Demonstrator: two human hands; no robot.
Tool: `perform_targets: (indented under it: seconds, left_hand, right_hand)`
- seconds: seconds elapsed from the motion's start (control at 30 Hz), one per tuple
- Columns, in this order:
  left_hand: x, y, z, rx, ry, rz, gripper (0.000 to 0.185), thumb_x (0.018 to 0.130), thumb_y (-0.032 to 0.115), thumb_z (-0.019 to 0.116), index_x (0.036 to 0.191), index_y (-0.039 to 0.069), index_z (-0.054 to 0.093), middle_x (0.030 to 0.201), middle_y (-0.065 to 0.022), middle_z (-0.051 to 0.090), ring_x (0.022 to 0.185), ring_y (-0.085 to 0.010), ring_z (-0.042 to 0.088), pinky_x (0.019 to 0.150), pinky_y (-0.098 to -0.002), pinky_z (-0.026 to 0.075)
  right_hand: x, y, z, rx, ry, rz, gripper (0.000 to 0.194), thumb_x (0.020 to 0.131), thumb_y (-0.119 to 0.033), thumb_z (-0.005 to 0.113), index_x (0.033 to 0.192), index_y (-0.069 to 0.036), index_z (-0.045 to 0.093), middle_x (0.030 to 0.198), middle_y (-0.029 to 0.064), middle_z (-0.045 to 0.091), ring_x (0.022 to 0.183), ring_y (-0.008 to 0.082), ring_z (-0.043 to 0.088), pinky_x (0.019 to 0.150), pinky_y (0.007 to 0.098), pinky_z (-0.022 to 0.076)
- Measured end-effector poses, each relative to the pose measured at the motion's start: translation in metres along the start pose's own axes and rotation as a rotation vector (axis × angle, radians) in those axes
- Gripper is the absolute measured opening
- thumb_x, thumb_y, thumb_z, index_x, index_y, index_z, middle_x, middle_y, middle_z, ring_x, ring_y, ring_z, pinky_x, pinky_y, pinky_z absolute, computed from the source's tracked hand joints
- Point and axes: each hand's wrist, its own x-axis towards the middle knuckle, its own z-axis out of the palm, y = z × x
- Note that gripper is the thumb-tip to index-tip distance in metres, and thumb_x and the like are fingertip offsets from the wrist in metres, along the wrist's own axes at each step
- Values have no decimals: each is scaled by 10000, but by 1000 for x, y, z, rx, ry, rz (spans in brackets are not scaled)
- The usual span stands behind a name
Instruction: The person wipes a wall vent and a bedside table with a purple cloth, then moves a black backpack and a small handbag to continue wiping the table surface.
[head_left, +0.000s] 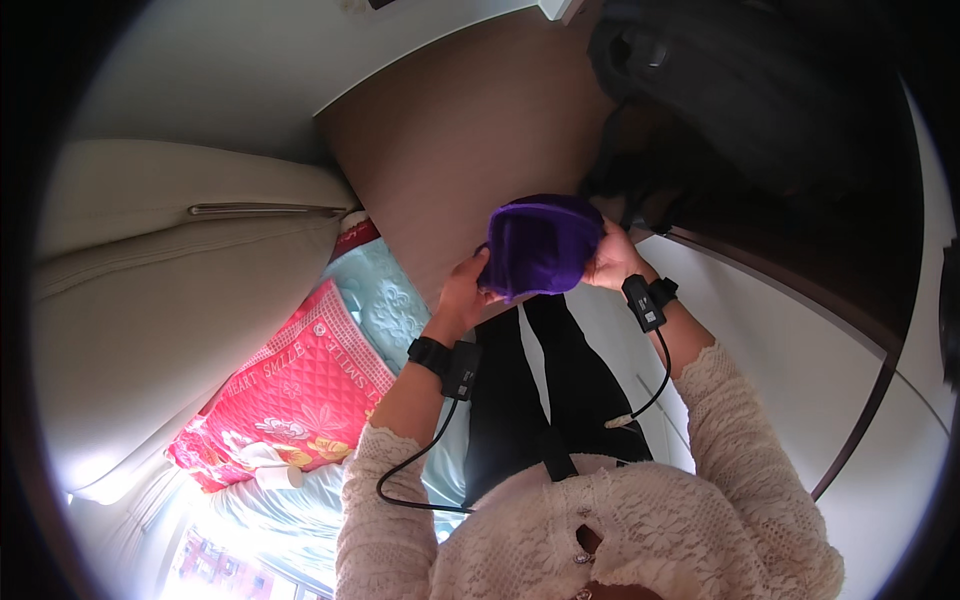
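Note:
A purple fabric item, hollow like a soft cap or pouch (544, 247), is held up in front of me between both hands. My left hand (466, 289) grips its lower left edge, with the thumb up against the side. On the other side, my right hand (615, 256) grips the right edge; some of its fingers are hidden behind the fabric. The purple item's open side faces me. Each wrist wears a black strap with a small black device and a cable.
At the left, a red quilted pillow (300, 397) with flowers and lettering lies on a light blue bedspread (390, 289), beside a beige padded headboard (172, 300). A white roll or cup (279, 478) rests near the pillow. Dark clothing or bags (705, 97) occupy the upper right, above a white panel.

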Motion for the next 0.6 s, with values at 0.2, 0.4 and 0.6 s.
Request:
perform_targets:
  seconds: [0.2,0.4,0.6]
  left_hand:
    - [12,-34,-8,360,2,-183,346,946,336,500,1098,27,525,798,-47,568,630,-141,557,680,-347,559]
    - [5,-44,-6,668,105,-1,383,905,347,563,1152,62,497,870,-43,553,801,-173,569,761,-385,523]
    - [-5,-5,16,1123,189,766,283,824,210,650,1011,8,584,989,-150,593,918,-258,578,804,-331,483]
  right_hand:
    - [0,-2,11,-582,291,-309,897,812,-597,573,1468,-193,114,1413,134,303,1246,292,391,993,463,373]
    - [15,24,37,-1427,377,-617,861,805,-388,690,1456,-91,211,1486,208,187,1364,312,231,1091,430,250]
    - [-72,-2,60,-646,61,-705,567,911,-256,588,1388,-93,329,1423,124,341,1293,210,360,1044,407,327]
